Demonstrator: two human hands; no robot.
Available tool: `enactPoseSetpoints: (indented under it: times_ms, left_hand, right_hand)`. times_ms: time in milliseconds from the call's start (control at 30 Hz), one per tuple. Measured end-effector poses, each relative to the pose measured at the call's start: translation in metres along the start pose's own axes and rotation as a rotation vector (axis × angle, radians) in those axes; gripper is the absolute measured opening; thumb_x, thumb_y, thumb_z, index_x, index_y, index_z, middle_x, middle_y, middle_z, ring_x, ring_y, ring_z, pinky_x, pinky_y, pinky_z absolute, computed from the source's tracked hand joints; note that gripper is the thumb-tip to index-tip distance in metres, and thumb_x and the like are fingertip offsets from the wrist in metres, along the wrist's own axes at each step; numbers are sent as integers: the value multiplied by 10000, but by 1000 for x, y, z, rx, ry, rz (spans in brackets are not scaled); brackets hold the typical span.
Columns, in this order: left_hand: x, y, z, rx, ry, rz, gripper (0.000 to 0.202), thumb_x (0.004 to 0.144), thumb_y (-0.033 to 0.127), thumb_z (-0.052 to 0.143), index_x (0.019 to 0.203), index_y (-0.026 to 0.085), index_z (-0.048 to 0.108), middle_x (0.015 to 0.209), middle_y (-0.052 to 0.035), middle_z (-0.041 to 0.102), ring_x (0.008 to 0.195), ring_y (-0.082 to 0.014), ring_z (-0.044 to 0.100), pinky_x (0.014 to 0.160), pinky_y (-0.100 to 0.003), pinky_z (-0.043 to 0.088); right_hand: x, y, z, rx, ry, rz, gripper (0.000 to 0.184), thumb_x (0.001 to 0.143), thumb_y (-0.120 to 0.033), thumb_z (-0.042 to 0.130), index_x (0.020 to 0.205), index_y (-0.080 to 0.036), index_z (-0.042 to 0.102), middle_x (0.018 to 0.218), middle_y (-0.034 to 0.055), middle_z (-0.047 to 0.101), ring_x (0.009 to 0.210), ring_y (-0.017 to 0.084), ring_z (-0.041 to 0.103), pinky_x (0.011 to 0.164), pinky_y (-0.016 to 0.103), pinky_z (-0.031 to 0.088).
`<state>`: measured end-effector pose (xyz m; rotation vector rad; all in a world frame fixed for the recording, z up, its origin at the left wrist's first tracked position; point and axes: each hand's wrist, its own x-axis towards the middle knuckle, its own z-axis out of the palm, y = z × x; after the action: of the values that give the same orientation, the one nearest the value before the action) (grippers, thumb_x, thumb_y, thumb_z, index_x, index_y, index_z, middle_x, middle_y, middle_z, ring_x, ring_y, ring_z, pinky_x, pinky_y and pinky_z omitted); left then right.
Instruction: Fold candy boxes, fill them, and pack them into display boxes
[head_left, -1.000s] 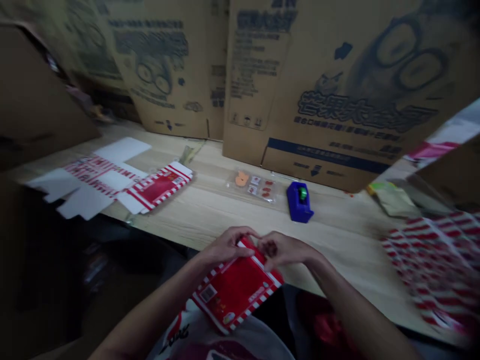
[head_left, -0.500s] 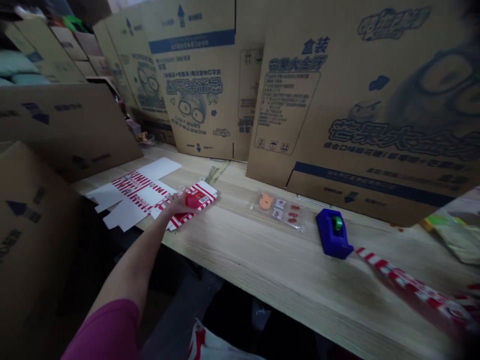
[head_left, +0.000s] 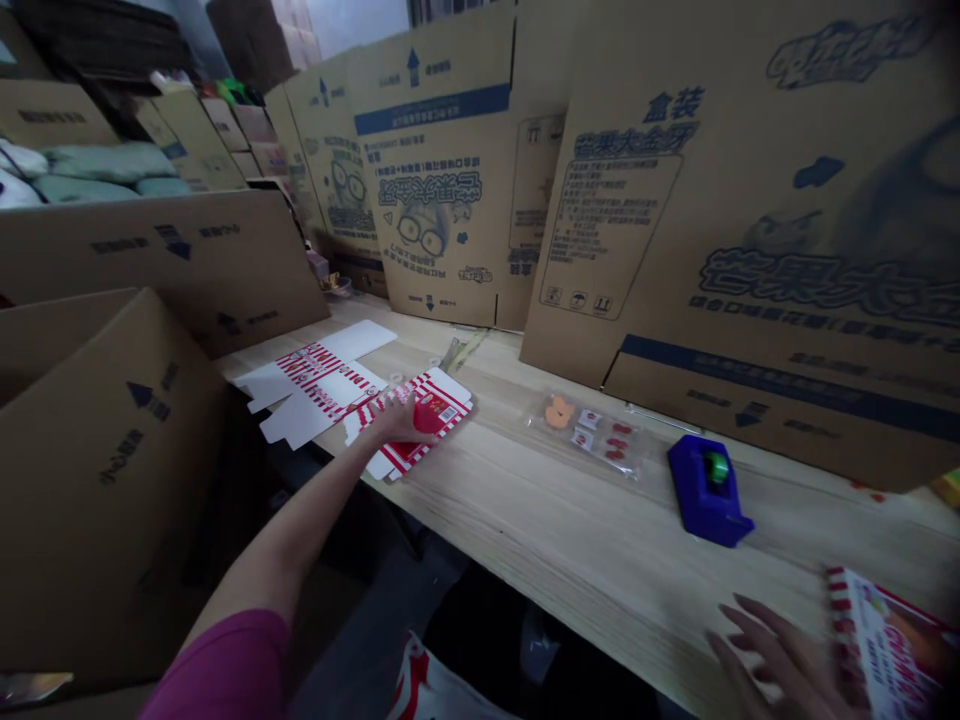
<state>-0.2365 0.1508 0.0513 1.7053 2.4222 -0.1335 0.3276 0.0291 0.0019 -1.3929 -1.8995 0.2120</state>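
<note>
Printed shipping cartons wall the desk from 11 to 3 o'clock. Flat box blanks lie at 10 o'clock, with a folded red-striped box just right of them under the left hand, which lies flat on it. The right hand is spread open at 5 o'clock beside a second striped box, contact unclear. A blue tape dispenser sits at 3 o'clock, with a sticker bag at its 10 o'clock.

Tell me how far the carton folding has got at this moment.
Done: one folded red-striped carton lies on the table, under the left hand. In hand: the right hand spreads open beside a printed carton. Left: flat blanks lie unfolded beside it.
</note>
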Motion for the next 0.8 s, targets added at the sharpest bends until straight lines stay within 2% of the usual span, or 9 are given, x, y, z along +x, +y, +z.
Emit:
enactPoseSetpoints:
  times_ms: [100, 167, 267, 333, 467, 533, 600, 700, 800]
  left_hand:
    - [-7, 17, 15, -18, 3, -36, 1339, 469, 777, 692, 1490, 71, 190, 1454, -380, 271, 1352, -566, 193, 1002, -741, 151]
    - [-7, 21, 12, -38, 7, -55, 1359, 432, 747, 732, 1480, 60, 207, 1439, -387, 290, 1331, -579, 225, 995, -740, 168]
    - [-8, 15, -13, -84, 27, -50, 1300, 428, 667, 786, 1461, 87, 250, 1409, -353, 368, 1280, -553, 342, 992, -697, 243]
    - [-17, 13, -35, -125, 62, -14, 1237, 483, 632, 782, 1457, 91, 244, 1386, -316, 421, 1256, -506, 407, 1005, -608, 315]
    - [-66, 38, -56, -246, 132, 222, 1229, 544, 618, 760, 1497, 144, 145, 1449, -206, 390, 1305, -393, 400, 1064, -439, 339]
    - [-101, 63, -47, -397, 127, 454, 1289, 504, 603, 791, 1513, 155, 126, 1479, -201, 340, 1354, -399, 322, 1102, -457, 296]
    - [-134, 88, -28, -516, 72, 589, 1339, 464, 571, 822, 1522, 157, 115, 1489, -222, 295, 1386, -420, 243, 1124, -501, 249]
    - [-167, 116, 1, -509, 72, 578, 1354, 462, 510, 827, 1524, 154, 68, 1504, -256, 202, 1405, -451, 155, 1104, -605, 203]
    - [-183, 131, 18, -391, 197, 587, 1323, 435, 451, 831, 1511, 164, 118, 1505, -268, 149, 1401, -485, 106, 1081, -681, 111]
  right_hand:
    - [16, -19, 34, 52, -86, -82, 241, 842, -488, 550, 966, -314, 663, 1166, 122, 634, 755, 243, 699, 531, 356, 587]
    - [20, -33, 50, 106, -148, -97, 258, 845, -475, 550, 964, -283, 674, 1173, 124, 637, 769, 240, 705, 575, 363, 602]
    - [23, -51, 64, 250, -267, -33, 263, 844, -463, 565, 954, -260, 691, 1175, 127, 638, 754, 228, 702, 615, 367, 603]
    - [30, -65, 70, 391, -352, 82, 265, 837, -471, 585, 925, -246, 695, 1094, 131, 670, 748, 234, 698, 613, 367, 597]
    - [60, -111, 87, 809, -463, 350, 347, 766, -485, 700, 987, -219, 664, 1002, 124, 712, 915, 281, 692, 806, 435, 578]
    - [75, -138, 96, 1080, -471, 409, 513, 708, -471, 766, 1136, -235, 609, 1154, 116, 675, 1063, 288, 649, 911, 456, 535]
    - [85, -159, 103, 1263, -491, 396, 582, 670, -448, 807, 1172, -243, 596, 1209, 97, 652, 1118, 280, 619, 950, 443, 511]
    - [86, -167, 100, 1356, -456, 422, 476, 705, -462, 782, 1091, -218, 649, 1100, 73, 695, 1029, 249, 647, 916, 392, 518]
    - [83, -152, 80, 1373, -302, 602, 406, 758, -545, 698, 961, -193, 685, 879, 46, 721, 782, 196, 664, 705, 309, 542]
